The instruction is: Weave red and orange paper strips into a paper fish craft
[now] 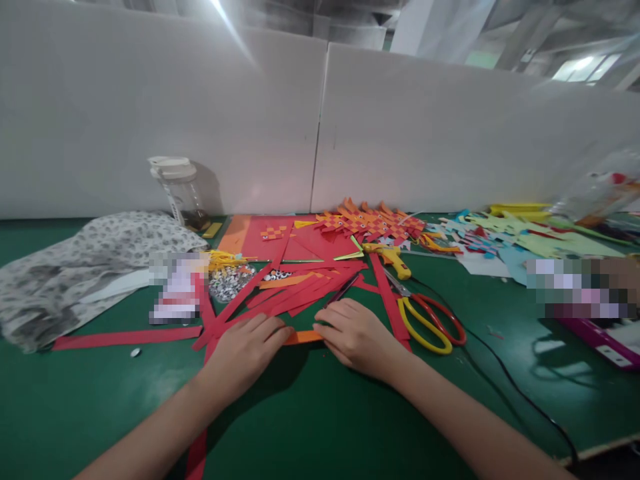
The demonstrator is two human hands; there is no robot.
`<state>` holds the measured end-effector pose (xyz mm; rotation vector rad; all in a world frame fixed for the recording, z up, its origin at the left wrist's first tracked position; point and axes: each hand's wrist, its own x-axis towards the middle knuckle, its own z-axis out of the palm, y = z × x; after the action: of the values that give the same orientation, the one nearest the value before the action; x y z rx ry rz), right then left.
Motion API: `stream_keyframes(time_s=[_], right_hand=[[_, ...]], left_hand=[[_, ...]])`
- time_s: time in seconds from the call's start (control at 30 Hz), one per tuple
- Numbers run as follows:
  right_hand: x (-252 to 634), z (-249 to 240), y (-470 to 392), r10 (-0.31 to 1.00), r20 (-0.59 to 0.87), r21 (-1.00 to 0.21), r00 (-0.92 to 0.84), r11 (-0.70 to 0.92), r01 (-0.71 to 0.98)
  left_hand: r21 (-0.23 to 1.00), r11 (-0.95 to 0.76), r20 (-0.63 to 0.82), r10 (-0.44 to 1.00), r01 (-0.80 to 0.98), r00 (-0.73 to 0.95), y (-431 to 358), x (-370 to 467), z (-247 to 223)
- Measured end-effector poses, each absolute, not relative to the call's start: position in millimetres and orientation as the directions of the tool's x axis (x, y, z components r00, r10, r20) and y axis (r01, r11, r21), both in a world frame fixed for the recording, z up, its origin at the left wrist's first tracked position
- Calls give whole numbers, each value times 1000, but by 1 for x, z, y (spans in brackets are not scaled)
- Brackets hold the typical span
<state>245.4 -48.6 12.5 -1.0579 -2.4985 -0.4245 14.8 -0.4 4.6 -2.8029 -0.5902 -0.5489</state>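
Note:
An orange paper strip stretches between my two hands, just above the green table. My left hand pinches its left end, and red paper strips lie under and beside that hand. At the strip's right end, the closed fingers of my right hand grip it. Beyond my hands lies a loose pile of red and orange paper strips. A pair of scissors with yellow and red handles rests to the right of my right hand. My fingertips are partly hidden.
A yellow glue gun trails a black cord rightward. Behind it lie woven red and orange paper pieces. Googly eyes, a patterned cloth and a clear bottle stand left. Paper scraps cover the back right, before a white partition.

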Motion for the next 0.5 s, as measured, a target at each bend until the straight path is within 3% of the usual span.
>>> stream_keyframes(time_s=[0.1,0.2,0.37,0.5], right_hand=[[251,11,-50,581,448,259,-680,644,720],[255,7,-55,554,465,308,-690,629,714],[256,7,-62,646,404,158,-648,648,745],[257,13,-61,706,316,21,-633,662,749]], left_hand=[[-176,-905,382,300,388,874,-2,15,9],[-216,-922,367,227,320,902,-3,13,16],[-228,-918,339,237,323,911,-3,11,20],[-125,-932,274,298,340,915,-2,9,21]])
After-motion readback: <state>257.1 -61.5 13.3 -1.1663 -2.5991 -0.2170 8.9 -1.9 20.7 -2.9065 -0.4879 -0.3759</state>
